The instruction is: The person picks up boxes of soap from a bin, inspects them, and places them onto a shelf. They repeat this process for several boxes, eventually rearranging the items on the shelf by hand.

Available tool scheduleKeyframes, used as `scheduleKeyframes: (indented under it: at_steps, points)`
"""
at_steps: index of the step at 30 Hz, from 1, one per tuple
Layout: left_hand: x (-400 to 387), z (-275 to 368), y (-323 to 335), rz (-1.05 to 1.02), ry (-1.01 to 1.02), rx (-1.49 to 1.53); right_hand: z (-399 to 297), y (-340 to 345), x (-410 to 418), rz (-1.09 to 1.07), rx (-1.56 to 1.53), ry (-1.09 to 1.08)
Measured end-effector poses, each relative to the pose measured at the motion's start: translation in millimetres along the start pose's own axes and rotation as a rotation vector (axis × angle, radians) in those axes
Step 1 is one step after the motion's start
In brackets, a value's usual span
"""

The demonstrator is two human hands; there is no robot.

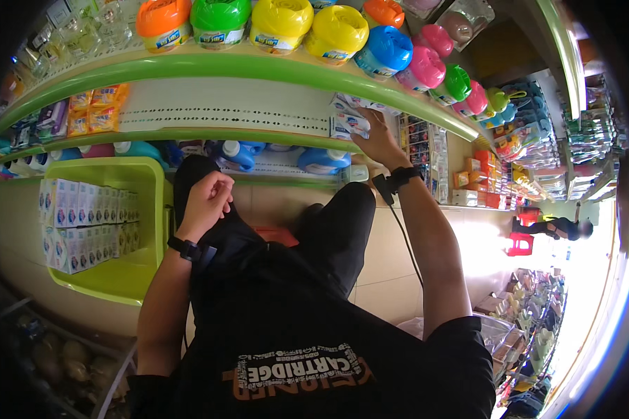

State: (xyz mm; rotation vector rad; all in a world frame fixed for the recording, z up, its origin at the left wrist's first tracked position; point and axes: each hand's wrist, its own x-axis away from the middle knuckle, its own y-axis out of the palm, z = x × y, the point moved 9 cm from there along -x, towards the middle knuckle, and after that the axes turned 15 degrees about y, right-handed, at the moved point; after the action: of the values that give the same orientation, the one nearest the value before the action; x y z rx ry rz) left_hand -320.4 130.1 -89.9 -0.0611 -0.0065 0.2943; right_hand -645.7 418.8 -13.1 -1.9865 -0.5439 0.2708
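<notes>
My right hand [380,137] reaches onto the middle shelf, its fingers at a small stack of white soap boxes [346,123] at the shelf's right part; whether they grip a box is unclear. My left hand [208,201] rests over my left knee, fingers curled, with no object visible in it. To its left stands a yellow-green plastic tub [152,209] holding two rows of similar white boxes [86,222] on their ends. Orange packets [97,111] lie at the left of the same shelf.
Round air freshener tubs [275,23] in several colours line the shelf above. Blue detergent bottles [322,160] stand on the shelf below. A crate [107,387] is at the lower left. Far right, a person [555,228] is near red stools [520,244].
</notes>
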Motion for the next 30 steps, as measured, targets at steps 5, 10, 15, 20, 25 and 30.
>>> scheduleKeyframes:
  at_steps: [5, 10, 15, 20, 25, 30]
  points:
    - [2.6, 0.9, -3.0, 0.003, -0.013, -0.017, -11.1, 2.2, 11.9, -0.012, 0.04, -0.045]
    - [0.7, -4.4, 0.2, -0.008, -0.02, 0.007, -13.7, -1.1, 17.2, 0.017, 0.123, -0.05]
    - [-1.1, -0.8, 2.0, -0.013, 0.009, 0.008, -35.4, -9.0, 20.0, 0.051, 0.111, -0.154]
    - [-1.8, -1.6, 1.0, -0.006, -0.002, -0.001, -28.1, -31.0, -3.0, 0.213, 0.014, -0.013]
    - [-1.3, -4.7, -2.7, -0.022, 0.003, 0.001, -13.4, -21.7, -35.2, 0.253, 0.149, 0.011]
    - [0.7, -1.4, -6.0, -0.011, -0.036, -0.011, 18.7, 8.2, -48.8, 0.166, 0.203, 0.082]
